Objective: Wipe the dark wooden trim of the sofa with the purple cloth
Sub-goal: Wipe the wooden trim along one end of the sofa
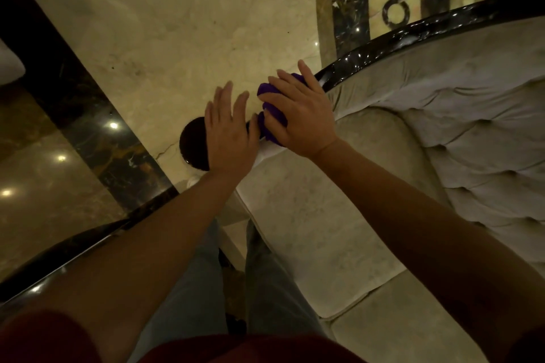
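Observation:
The glossy dark wooden trim [413, 34] curves along the top of the sofa's back from upper right down to a round dark armrest end [193, 141]. My right hand [300, 115] presses a bunched purple cloth [272, 118] onto the trim near the armrest. My left hand [230, 132] is flat with fingers spread, resting over the round armrest end just left of the cloth. Both forearms reach forward from the bottom of the view.
The sofa has a tufted pale grey back [472, 127] and beige seat cushions [324, 230] at right. A polished marble floor [177, 23] with a dark band [88, 115] lies beyond. My legs in grey trousers [265, 289] stand beside the sofa.

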Demonstrator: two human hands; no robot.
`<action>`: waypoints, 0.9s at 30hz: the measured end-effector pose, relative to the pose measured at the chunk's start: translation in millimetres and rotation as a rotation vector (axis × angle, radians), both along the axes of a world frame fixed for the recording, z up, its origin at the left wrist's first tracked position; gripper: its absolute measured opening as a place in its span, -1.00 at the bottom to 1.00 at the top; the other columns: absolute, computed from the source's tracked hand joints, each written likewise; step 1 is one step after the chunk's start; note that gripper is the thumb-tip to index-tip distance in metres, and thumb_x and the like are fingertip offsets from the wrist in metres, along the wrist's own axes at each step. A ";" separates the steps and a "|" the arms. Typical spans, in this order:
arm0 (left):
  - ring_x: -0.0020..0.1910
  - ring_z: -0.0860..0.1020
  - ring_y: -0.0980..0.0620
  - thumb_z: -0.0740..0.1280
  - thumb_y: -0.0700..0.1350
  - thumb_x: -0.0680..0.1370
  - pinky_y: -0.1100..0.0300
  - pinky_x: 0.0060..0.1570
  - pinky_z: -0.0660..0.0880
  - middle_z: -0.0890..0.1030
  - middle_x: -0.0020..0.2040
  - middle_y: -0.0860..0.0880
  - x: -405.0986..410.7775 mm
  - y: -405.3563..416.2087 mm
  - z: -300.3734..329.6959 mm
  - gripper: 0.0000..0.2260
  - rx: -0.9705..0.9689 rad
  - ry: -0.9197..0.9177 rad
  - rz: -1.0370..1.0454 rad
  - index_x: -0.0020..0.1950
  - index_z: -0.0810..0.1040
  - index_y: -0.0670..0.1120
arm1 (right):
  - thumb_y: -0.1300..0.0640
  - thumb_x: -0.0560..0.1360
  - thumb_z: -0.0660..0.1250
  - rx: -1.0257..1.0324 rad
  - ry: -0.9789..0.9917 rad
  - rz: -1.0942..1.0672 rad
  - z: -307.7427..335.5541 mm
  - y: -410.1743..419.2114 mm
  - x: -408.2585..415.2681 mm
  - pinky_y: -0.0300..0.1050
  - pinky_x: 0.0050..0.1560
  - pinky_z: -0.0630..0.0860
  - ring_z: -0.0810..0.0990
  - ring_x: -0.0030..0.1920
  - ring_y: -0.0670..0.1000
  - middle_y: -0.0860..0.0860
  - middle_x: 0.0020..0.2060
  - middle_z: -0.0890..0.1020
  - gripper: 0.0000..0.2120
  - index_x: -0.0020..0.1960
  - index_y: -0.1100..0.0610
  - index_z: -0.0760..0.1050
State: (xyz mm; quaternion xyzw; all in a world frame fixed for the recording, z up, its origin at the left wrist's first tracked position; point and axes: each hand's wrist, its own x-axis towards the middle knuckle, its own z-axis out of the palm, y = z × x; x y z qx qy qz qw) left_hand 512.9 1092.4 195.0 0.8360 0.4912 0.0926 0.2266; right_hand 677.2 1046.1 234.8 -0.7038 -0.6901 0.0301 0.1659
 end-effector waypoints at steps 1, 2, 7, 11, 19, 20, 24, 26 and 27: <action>0.59 0.25 -0.23 0.07 0.01 0.71 -0.18 0.55 0.15 0.34 0.58 -0.21 5.9 -2.0 -0.8 -0.57 -0.001 0.024 0.009 0.48 0.46 -0.15 | 0.00 0.58 0.33 0.002 0.005 -0.010 0.2 0.6 3.0 0.37 0.54 0.24 0.61 0.33 0.22 0.18 0.22 0.70 -0.68 0.17 0.16 0.70; 0.58 0.27 -0.21 0.04 0.01 0.72 -0.17 0.56 0.14 0.37 0.57 -0.19 9.3 -3.1 -1.8 -0.57 0.001 0.053 0.017 0.46 0.48 -0.14 | -0.01 0.58 0.33 0.006 0.005 -0.025 0.2 1.3 7.0 0.37 0.55 0.21 0.61 0.34 0.20 0.16 0.21 0.70 -0.69 0.16 0.15 0.70; 0.61 0.22 -0.16 -0.02 0.01 0.74 -0.19 0.58 0.06 0.37 0.58 -0.11 9.9 -3.3 -4.8 -0.57 0.022 0.113 0.000 0.45 0.51 -0.09 | -0.02 0.59 0.32 0.021 0.016 -0.081 0.4 4.2 28.9 0.41 0.55 0.16 0.59 0.37 0.14 0.08 0.20 0.72 -0.72 0.14 0.09 0.71; 0.59 0.27 -0.17 -0.02 0.01 0.74 -0.17 0.57 0.09 0.40 0.56 -0.14 12.0 -4.1 -3.7 -0.56 0.005 0.104 0.016 0.43 0.52 -0.10 | 0.02 0.55 0.35 0.056 0.058 -0.043 -2.0 6.6 33.2 0.35 0.54 0.23 0.63 0.32 0.17 0.11 0.15 0.73 -0.72 0.11 0.14 0.72; 0.49 0.35 -0.27 0.06 0.08 0.68 -0.17 0.41 0.34 0.31 0.58 -0.23 44.5 5.4 3.4 -0.52 -0.118 -0.124 -0.035 0.45 0.46 -0.17 | -0.03 0.51 0.29 0.020 0.177 -0.029 5.7 13.0 55.1 0.17 0.43 0.41 0.71 0.03 0.08 0.06 0.01 0.76 -0.69 0.03 0.11 0.72; 0.49 0.36 -0.26 0.04 0.10 0.67 -0.18 0.40 0.35 0.31 0.58 -0.22 52.2 6.3 5.0 -0.51 -0.137 -0.111 0.003 0.45 0.47 -0.15 | -0.03 0.51 0.28 0.010 0.183 -0.034 7.9 13.3 58.6 0.16 0.39 0.43 0.70 -0.01 0.08 0.06 -0.01 0.76 -0.69 0.03 0.11 0.72; 0.50 0.35 -0.25 0.01 0.15 0.66 -0.20 0.37 0.36 0.31 0.58 -0.20 67.7 13.3 6.8 -0.48 -0.211 -0.096 0.140 0.44 0.47 -0.13 | -0.02 0.52 0.25 -0.013 0.204 -0.049 12.2 15.3 79.9 0.13 0.30 0.45 0.68 -0.04 0.08 0.05 -0.01 0.76 -0.68 0.04 0.12 0.71; 0.49 0.36 -0.26 0.03 0.12 0.66 -0.21 0.36 0.36 0.32 0.57 -0.21 71.6 17.0 7.6 -0.49 -0.217 -0.085 0.125 0.43 0.48 -0.15 | -0.02 0.53 0.22 -0.012 0.211 -0.049 13.3 15.5 90.9 0.10 0.27 0.45 0.67 -0.06 0.09 0.04 -0.02 0.75 -0.67 0.04 0.12 0.70; 0.47 0.37 -0.27 0.05 0.10 0.66 -0.21 0.35 0.38 0.33 0.56 -0.22 75.1 18.4 8.6 -0.51 -0.212 -0.071 0.118 0.42 0.49 -0.16 | -0.03 0.53 0.22 -0.011 0.212 -0.054 13.6 15.4 96.4 0.08 0.25 0.45 0.66 -0.07 0.09 0.04 -0.02 0.75 -0.66 0.04 0.12 0.69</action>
